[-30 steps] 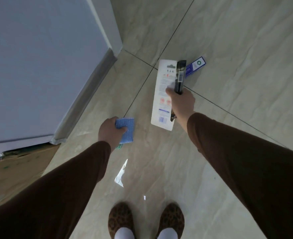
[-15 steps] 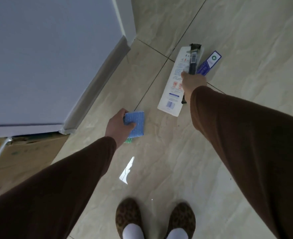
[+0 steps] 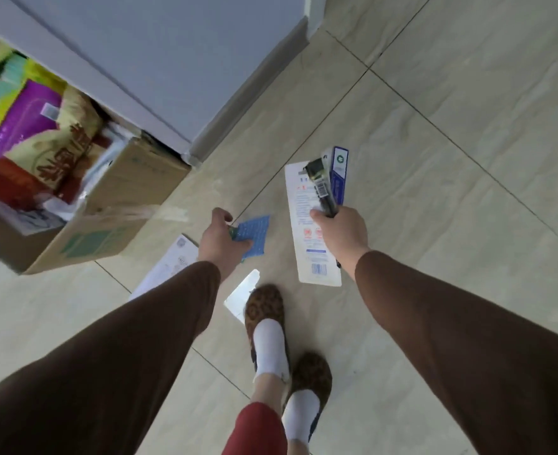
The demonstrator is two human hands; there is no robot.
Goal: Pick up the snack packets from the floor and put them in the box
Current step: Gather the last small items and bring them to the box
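My left hand (image 3: 220, 243) grips a small blue packet (image 3: 253, 236) above the floor. My right hand (image 3: 341, 229) holds a bundle: a long white card packet (image 3: 307, 224), a black packet with a barcode (image 3: 323, 188) and a blue box (image 3: 338, 175) behind it. At the left stands an open cardboard box (image 3: 130, 198), filled with several colourful snack packets, among them a purple one (image 3: 25, 113). Both hands are to the right of the box, apart from it. A white flat packet (image 3: 169, 270) lies on the floor, partly under my left forearm.
A grey-white wall with a skirting board (image 3: 251, 87) runs behind the box to a corner. Pale floor tiles (image 3: 451, 126) stretch to the right. My feet in patterned slippers (image 3: 266, 310) stand below the hands, by a bright light patch on the floor.
The view has swung left, bringing the filled box and a white packet on the floor into sight. One foot has stepped forward. Both hands keep their packets, with the blue box now in the right hand's bundle.
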